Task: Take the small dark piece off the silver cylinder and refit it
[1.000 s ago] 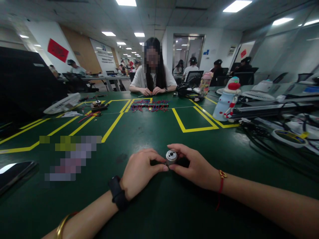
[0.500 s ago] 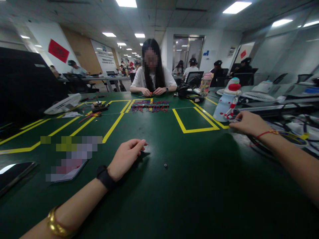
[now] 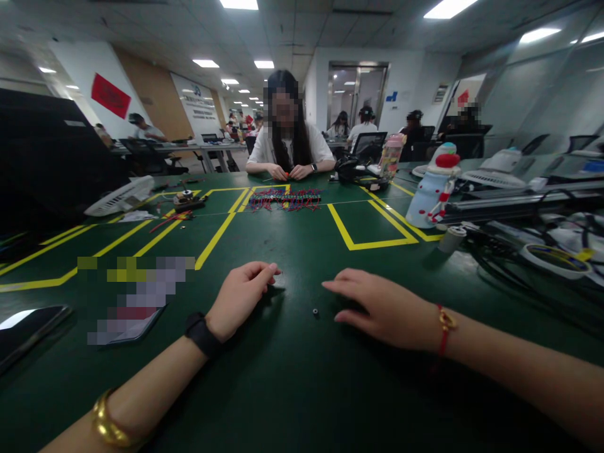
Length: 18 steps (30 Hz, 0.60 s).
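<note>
While both forearms are laid on the green table (image 3: 292, 390), the left hand (image 3: 240, 299) is seen loosely curled, thumb and forefinger pinched together at the tips; whether anything is held between them cannot be told at this resolution. The right hand (image 3: 382, 305) is spread flat, palm down, fingers extended and nothing gripped. A small dark ring-shaped part (image 3: 315, 311) is located on the table between the two hands, just beside the right fingertips (image 3: 330, 287), apparently not touched.

A black band is worn on the left wrist, a gold bangle further up that arm; a red cord with a gold clasp is worn on the right wrist.

A small grey cylinder (image 3: 452, 239) is stood upright well to the right, near the cable bundle (image 3: 519, 251) and the snowman-shaped bottle (image 3: 431, 195). Yellow tape lines (image 3: 372, 242) are marked across the table. A row of red-wired parts (image 3: 285, 200) is laid out at the far side, in front of a seated person (image 3: 289, 148) whose hands are kept together on the table. A white fan (image 3: 120, 196) is lying far left; a dark phone (image 3: 28, 327) is placed at the near left edge.
</note>
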{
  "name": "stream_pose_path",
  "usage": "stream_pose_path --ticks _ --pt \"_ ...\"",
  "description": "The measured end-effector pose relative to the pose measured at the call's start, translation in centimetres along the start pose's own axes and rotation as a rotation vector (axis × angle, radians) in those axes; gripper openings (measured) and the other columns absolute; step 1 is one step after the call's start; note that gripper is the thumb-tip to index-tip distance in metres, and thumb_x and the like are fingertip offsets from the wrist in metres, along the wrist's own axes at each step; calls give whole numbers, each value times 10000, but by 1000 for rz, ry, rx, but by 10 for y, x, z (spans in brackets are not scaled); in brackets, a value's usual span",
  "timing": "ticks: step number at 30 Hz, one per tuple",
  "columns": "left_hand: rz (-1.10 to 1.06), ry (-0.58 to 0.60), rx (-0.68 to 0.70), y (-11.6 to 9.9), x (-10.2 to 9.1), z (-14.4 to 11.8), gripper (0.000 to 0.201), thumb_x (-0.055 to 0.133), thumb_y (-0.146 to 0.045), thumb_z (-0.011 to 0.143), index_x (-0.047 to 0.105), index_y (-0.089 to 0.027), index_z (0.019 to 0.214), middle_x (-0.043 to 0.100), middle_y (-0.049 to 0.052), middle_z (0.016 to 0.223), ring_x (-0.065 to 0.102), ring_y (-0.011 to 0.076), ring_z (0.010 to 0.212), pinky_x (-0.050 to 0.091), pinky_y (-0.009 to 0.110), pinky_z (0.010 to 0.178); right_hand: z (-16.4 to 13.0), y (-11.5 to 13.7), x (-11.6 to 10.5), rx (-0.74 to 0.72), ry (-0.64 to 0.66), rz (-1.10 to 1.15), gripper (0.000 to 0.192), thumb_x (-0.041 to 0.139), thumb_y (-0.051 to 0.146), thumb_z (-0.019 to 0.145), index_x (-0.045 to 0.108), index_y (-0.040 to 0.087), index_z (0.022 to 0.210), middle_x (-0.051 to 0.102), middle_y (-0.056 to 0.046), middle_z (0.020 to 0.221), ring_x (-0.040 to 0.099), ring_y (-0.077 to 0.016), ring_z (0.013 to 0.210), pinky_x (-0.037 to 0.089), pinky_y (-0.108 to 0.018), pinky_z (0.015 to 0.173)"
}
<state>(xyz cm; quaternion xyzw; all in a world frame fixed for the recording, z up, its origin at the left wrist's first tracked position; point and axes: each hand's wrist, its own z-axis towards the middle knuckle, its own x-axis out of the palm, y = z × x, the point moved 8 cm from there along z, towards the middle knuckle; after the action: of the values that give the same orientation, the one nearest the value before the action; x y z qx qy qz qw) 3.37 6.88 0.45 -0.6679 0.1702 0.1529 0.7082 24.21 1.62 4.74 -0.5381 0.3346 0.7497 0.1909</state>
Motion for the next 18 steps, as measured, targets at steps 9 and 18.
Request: stream_pose_path --ticks 9,18 --pt "15 -12 17 -2 -1 1 372 503 -499 774 669 -180 869 579 11 685 466 108 532 329 217 463 -2 10 14 19 -7 58 209 438 210 875 642 182 904 582 -48 900 525 -118 820 447 -261 747" --pt "-21 6 -11 1 -1 1 385 510 -505 768 663 -173 891 576 8 691 459 101 517 328 213 458 -41 -116 -114 514 -461 -164 285 507 388 831 663 160 899 640 -62 864 553 -142 765 394 -274 715"
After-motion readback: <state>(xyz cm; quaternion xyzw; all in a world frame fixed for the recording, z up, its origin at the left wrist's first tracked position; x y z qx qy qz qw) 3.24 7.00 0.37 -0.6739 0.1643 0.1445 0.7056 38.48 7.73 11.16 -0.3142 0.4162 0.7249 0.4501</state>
